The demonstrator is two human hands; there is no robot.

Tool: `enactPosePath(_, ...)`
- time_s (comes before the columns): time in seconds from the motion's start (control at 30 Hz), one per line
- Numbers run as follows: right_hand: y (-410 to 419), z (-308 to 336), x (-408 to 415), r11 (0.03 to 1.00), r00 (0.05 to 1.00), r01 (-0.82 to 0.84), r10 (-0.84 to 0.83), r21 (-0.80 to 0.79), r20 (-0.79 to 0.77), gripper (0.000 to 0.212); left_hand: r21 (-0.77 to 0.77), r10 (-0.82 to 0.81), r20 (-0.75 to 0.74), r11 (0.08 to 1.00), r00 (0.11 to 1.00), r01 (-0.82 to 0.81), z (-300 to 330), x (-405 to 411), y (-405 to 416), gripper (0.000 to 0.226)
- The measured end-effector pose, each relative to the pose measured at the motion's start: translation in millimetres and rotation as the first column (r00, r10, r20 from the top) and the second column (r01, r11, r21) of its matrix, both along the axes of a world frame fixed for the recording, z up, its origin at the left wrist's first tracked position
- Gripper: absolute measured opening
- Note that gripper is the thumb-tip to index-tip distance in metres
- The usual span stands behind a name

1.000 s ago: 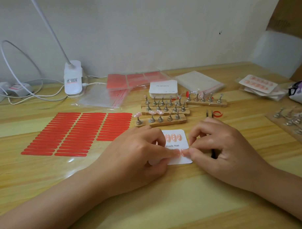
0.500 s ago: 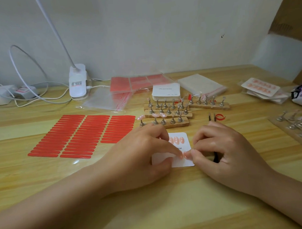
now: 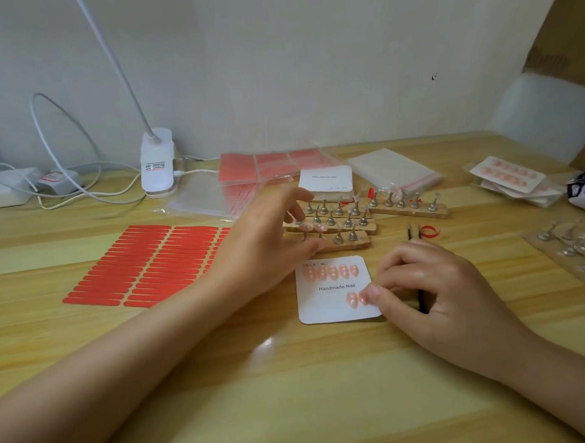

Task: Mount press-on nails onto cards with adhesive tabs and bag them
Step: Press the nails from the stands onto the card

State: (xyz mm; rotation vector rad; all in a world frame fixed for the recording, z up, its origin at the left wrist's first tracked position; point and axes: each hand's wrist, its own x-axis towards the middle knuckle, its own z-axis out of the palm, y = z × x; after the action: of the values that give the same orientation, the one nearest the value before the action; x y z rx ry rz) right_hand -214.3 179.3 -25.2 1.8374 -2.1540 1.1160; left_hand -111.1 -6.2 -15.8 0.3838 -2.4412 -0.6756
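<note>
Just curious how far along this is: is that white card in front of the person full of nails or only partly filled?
Partly filled: the card has five nails on top, two below.

Left hand (image 3: 268, 242) hovers raised, fingers spread; right hand (image 3: 443, 292) rests curled.

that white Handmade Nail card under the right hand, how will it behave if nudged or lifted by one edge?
The card lies thin and flat on the smooth table, so it probably slides easily; the right hand seems to pin its edge. It looks like light cardstock, likely flexing a little if lifted by one edge. The nails on it add little weight.
</note>
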Motion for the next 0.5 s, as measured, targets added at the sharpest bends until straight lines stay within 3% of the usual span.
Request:
enactPosePath(0.27,-2,1,1,1.000,1.000,0.016,-0.016,-0.007,0.020,0.022,0.235,-0.025,-0.092,0.971,0.995,0.046,-11,-13,-2,0.041)
enactPosePath(0.5,-4,3,-1,0.999,0.988,0.046,-0.045,-0.003,0.148,0.006,0.274,-0.056,-0.074,0.959,0.996,0.075,-9,-13,-4,0.038)
